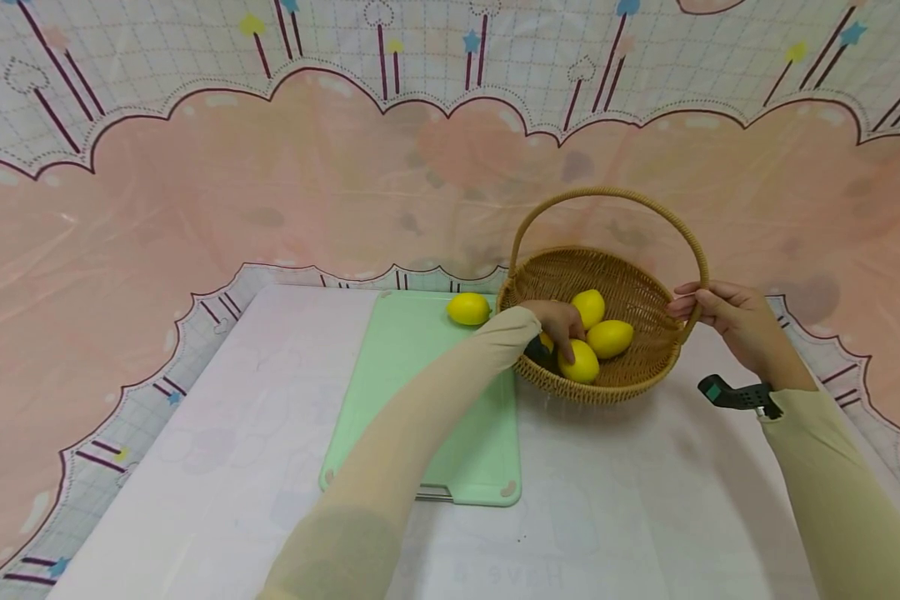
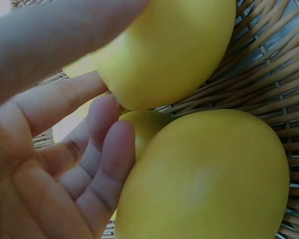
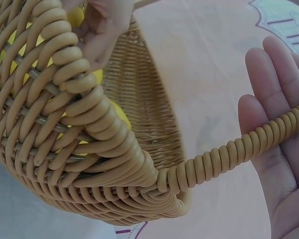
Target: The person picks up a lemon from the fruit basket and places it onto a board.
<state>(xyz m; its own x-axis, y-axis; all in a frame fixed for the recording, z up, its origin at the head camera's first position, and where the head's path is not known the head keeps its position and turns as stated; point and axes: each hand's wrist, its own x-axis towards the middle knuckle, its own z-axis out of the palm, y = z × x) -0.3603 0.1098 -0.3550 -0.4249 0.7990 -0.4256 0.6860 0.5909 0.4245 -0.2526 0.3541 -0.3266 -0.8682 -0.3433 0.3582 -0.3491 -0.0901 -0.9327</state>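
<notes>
On the white table [image 1: 232, 467], the green cutting board [image 1: 427, 417] lies nearest, with one lemon [image 1: 468, 308] at its far edge, at about ten o'clock from the wicker basket [image 1: 630, 287]. The left hand [image 1: 562, 327] reaches into the basket, fingers relaxed against the lemons [image 1: 609, 337] without gripping any. At three o'clock, the right hand [image 1: 727, 321] rests open-fingered against the basket's handle [image 3: 224, 157].

A fourth lemon [image 1: 546, 340] sits mostly hidden under the left hand [image 1: 562, 323] — and the left wrist view blurs the fingers [image 2: 65, 30]
</notes>
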